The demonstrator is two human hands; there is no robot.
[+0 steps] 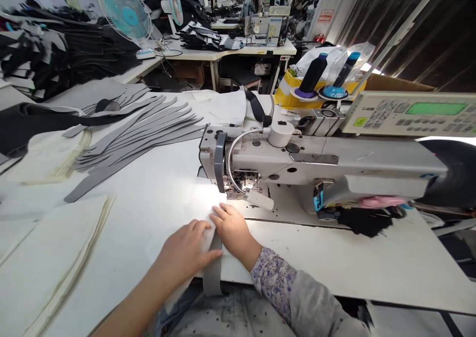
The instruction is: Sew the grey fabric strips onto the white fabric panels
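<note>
A grey fabric strip (212, 272) lies on a white fabric piece (193, 203) in front of the sewing machine's needle area (241, 185). My left hand (186, 252) presses flat on the white piece, its thumb resting on the strip. My right hand (232, 228) lies over the strip's upper end, fingers curled down and pointing toward the presser foot. Both hands touch the fabric close together, just short of the needle.
The grey sewing machine (316, 163) spans the table's right, with a control panel (409, 113) and thread cones (314, 74) behind. A fan of grey strips (141, 128) lies at the left, cream fabric pieces (48, 257) at the near left. A desk fan (126, 12) and another sewing station stand behind.
</note>
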